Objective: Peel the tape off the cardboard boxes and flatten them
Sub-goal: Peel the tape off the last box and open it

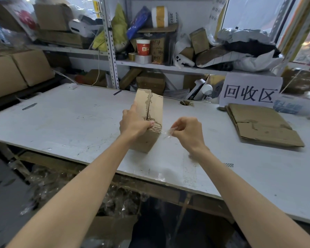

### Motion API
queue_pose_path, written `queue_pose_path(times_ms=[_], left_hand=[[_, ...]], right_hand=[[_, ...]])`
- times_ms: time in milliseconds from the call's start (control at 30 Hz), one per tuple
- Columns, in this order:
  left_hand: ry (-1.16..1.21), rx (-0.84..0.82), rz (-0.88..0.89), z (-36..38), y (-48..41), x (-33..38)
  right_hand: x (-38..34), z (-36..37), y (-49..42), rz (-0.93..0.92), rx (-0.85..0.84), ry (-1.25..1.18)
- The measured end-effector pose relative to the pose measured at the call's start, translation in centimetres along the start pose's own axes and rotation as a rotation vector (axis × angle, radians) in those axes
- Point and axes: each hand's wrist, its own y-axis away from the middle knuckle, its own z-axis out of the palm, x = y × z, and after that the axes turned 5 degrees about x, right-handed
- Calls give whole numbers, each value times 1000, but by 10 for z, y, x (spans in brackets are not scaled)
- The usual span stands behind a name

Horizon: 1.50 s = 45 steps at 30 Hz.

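The left hand grips the near end of the box, thumb over its top edge and fingers wrapped down the left face. The right hand, at 3 o'clock from the left hand, pinches a strip of clear tape between thumb and fingertips. The strip runs back to the box's near right corner.

The box stands on the table at mid-view, long and narrow. Its top seam shows torn, ragged paper where tape seems to have come away already. It is not yet flattened: the flaps are shut and the sides are square. My judgement is that this box is near the end of peeling, with collapsing left to do.

At 3 o'clock from the box lies a stack of flat cardboard, apparently finished pieces. At 7 o'clock, under the table's edge, sits a heap of crumpled clear film, probably discarded tape.

At 2 o'clock a white sign reads "回收区". At 12 o'clock, on the shelf, a red and white cup bears a "W" mark. Handwriting on the brown carton beside it is too blurred to read.
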Motion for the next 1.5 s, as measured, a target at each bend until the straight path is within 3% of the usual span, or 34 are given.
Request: queue_pose_path(times_ms=[167,333,500,600,667,733,833,900,1000,1167,1333,1433,1500], left_hand=[[78,36,-49,-2,3,-1],[234,-30,-137,7,1,-1],[244,-73,-110,21,0,11],[247,-109,-78,30,3,18],[273,-112,-66,32,4,17],[309,-94,-73,32,6,13],[347,-78,-81,31,9,6],[365,-82,-75,29,10,3],[386,-109,-63,26,10,4],[406,-197,-33,19,14,4],[505,-164,74,3,13,1],[686,-200,92,-11,7,8],[728,-224,125,-18,3,13]], right_hand=[[4,1,0,26,5,29],[26,-22,3,-227,104,373],[44,-57,2,-421,185,624],[55,-63,7,-645,60,829],[69,-56,14,-673,-175,916],[85,-45,20,-488,-330,824],[83,-35,18,-104,-223,360],[73,-33,10,41,-158,117],[52,-29,-4,54,-85,-29],[29,-5,-6,76,-308,-69],[5,-1,-14,-9,-122,-188],[-18,-10,-27,95,48,-375],[-28,-14,-31,117,125,-371]])
